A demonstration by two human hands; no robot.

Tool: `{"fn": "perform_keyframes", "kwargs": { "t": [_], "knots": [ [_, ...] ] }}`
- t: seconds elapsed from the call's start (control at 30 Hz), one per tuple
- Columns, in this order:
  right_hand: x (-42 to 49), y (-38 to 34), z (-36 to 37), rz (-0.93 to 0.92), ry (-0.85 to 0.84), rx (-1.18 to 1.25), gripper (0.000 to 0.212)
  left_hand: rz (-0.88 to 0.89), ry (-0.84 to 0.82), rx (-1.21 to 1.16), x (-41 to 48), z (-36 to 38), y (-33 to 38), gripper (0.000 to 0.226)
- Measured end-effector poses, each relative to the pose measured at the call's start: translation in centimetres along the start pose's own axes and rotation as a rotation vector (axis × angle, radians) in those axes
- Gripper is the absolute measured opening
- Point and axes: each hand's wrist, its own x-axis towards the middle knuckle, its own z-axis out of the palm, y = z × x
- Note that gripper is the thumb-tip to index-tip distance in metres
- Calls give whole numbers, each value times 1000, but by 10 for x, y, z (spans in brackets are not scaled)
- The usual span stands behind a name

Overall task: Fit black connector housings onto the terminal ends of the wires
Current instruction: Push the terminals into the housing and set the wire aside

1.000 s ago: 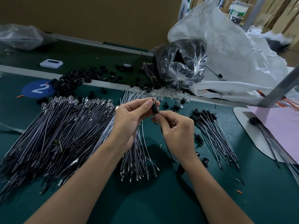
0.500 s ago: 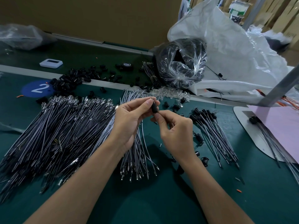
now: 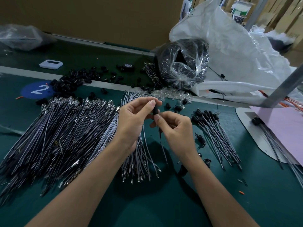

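Note:
My left hand (image 3: 132, 118) pinches a small black connector housing (image 3: 155, 109) between thumb and forefinger, above the green table. Just below it my right hand (image 3: 176, 128) pinches a thin wire (image 3: 161, 141) that runs up into the housing and hangs down toward the table. A big heap of bare wires (image 3: 54, 133) with metal terminals lies to the left, and a smaller bunch (image 3: 139, 161) lies under my hands. Wires fitted with black housings (image 3: 213, 128) lie in a bundle to the right. Loose black housings (image 3: 72, 81) are piled at the back left.
A clear bag of black parts (image 3: 182, 63) and a large white sack (image 3: 237, 51) stand at the back right. A pink sheet on a white board (image 3: 282, 128) lies at the right edge beside a grey post (image 3: 283, 86). A white device (image 3: 51, 64) sits far left.
Both hands stay together at the same spot; the right hand has shifted slightly along the wire under the housing.

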Motion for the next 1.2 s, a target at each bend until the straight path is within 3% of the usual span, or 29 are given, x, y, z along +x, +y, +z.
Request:
{"fn": "perform_keyframes", "kwargs": {
  "t": [0.07,0.2,0.4,0.83,1.0,1.13,1.2],
  "knots": [
    [1,1,1,-8,24,4,12,-2,-2,-39,-1,1,1,9],
    [3,3,0,-48,85,-7,12,-75,-82,-20,1,0,0,52],
    [2,4,0,-84,86,3,12,-48,-120,2,-2,3,-3,22],
    [-6,-6,9,-109,76,-1,10,67,-13,-136,-6,4,10,20],
    [-9,-9,15,-168,70,-19,11,-12,5,-163,-7,3,15,26],
    [-7,-10,10,-148,-11,34,14,-75,-14,-157,-4,0,15,17],
    [-5,-11,5,-122,-48,102,22,-138,11,-267,1,-7,15,15]
  ]
}}
